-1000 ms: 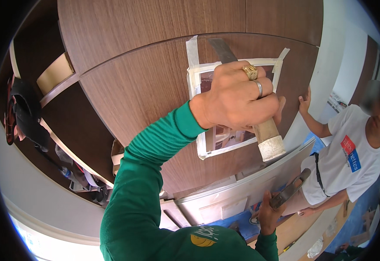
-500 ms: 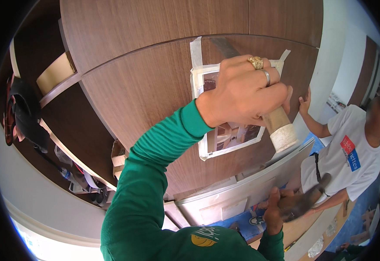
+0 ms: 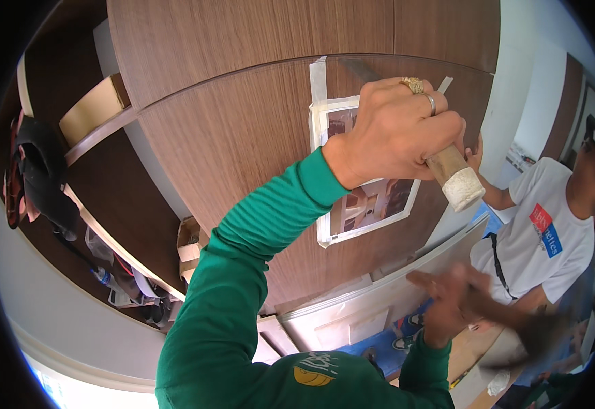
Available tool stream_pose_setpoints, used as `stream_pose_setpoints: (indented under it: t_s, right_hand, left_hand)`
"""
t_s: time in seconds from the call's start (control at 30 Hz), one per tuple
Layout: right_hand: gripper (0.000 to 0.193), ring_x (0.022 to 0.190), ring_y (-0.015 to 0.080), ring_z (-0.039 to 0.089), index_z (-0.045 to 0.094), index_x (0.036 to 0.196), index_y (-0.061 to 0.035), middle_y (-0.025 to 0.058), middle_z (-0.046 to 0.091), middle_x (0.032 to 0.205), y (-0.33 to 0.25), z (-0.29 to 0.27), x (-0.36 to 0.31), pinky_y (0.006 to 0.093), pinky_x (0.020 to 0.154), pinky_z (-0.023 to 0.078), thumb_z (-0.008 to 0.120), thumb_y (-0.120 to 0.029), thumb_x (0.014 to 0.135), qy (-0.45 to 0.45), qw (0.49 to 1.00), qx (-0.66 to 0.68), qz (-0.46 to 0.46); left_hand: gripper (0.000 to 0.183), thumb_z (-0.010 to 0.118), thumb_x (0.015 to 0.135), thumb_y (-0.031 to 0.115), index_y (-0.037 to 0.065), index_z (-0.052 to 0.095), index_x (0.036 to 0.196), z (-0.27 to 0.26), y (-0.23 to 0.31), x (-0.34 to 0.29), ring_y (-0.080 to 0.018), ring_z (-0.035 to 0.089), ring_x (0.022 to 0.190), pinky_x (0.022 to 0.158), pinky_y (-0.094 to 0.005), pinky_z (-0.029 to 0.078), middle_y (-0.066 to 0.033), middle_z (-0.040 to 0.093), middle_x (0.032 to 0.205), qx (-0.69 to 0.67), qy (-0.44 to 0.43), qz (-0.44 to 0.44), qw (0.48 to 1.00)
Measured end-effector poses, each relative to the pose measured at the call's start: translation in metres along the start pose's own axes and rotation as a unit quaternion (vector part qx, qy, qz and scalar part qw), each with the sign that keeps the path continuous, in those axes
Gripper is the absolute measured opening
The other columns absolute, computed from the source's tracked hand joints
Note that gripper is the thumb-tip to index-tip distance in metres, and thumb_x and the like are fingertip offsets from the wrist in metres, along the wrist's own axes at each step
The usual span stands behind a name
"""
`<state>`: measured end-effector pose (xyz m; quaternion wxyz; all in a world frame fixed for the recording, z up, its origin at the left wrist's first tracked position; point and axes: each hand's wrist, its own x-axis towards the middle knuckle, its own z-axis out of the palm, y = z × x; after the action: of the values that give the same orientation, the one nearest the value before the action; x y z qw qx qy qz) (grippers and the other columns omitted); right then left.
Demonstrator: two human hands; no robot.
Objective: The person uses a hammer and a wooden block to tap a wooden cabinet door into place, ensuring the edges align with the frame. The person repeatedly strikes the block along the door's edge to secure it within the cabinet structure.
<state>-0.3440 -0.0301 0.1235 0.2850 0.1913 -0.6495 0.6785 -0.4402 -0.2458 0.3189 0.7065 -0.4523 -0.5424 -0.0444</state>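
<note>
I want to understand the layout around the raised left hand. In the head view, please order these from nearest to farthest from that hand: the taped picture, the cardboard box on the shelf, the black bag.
1. Taped picture: directly behind the left hand.
2. Cardboard box: lower left, on a shelf.
3. Black bag: far left edge.

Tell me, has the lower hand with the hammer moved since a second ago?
Yes. The right hand, blurred, has swung up and left, nearer the white panel below the taped picture.
</note>
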Motion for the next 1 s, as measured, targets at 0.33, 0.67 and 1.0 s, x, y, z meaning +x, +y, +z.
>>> stream_pose_setpoints:
  t_s: [0.33,0.67,1.0]
  right_hand:
    - [0.011,0.066,0.0205,0.07,0.065,0.091,-0.0006,0.012,0.076,0.08,0.033,0.037,0.019,0.0351,0.063,0.055,0.073,0.007,0.09,0.009,0.987,-0.103,-0.127]
    - [0.014,0.063,0.0358,0.067,0.069,0.095,-0.0068,0.0162,0.068,0.073,0.113,-0.063,-0.133,0.0435,0.06,0.053,0.083,-0.01,0.092,0.061,0.987,-0.103,0.111]
    - [0.024,0.064,0.0272,0.073,0.078,0.106,-0.0039,0.0215,0.07,0.074,0.132,-0.167,-0.273,0.0453,0.063,0.054,0.083,-0.025,0.096,0.226,0.858,-0.319,0.332]
  left_hand:
    - [0.032,0.089,0.07,0.011,0.009,0.057,0.068,-0.009,-0.002,0.001,-0.0243,0.057,0.056,0.05,-0.0366,0.043,-0.0062,0.055,0.066,-0.013,-0.068,-0.025,0.997]
    - [0.018,0.074,0.086,0.011,-0.001,0.066,0.097,0.0,-0.002,-0.022,-0.0319,0.065,0.066,0.058,-0.0446,0.053,-0.0141,0.064,0.081,-0.117,-0.293,0.001,0.949]
    - [0.014,0.067,0.1,0.003,-0.001,0.059,0.088,0.057,0.19,-0.076,-0.0241,0.059,0.061,0.056,-0.0403,0.05,-0.016,0.063,0.081,-0.409,-0.177,-0.206,0.871]
